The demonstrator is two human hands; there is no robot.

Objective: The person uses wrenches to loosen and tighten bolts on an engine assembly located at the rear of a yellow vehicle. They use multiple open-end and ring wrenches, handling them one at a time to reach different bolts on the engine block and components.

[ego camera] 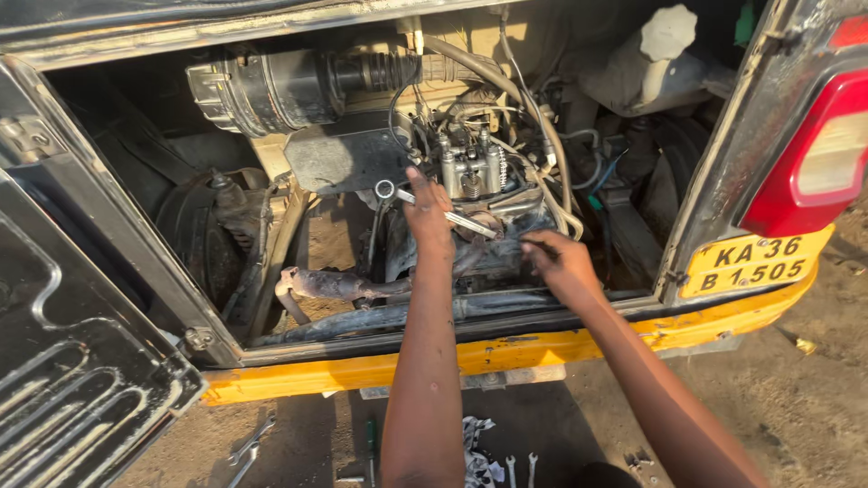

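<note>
The rear hatch of a small vehicle stands open, so the engine [470, 172] sits bare and within reach of both arms, with its top cover off and the springs and studs showing. The left hand [429, 217] is closed around the shaft of a wrench [434, 210], gripping it near the middle; the ring end points left and up, the other end runs right and down toward the engine block, a hold that gives leverage across the body of the motor. The right hand [559, 264] lies lower and to the right, fingers curled against a dark part at the engine's base just above the yellow bumper [542, 348]; whether it pinches something small or only presses there cannot be told. The two hands are apart, on either side of the block. A black air hose [362, 77] runs across the top, and spare spanners [520, 470] and a rag [479, 447] lie on the dirt ground below.
</note>
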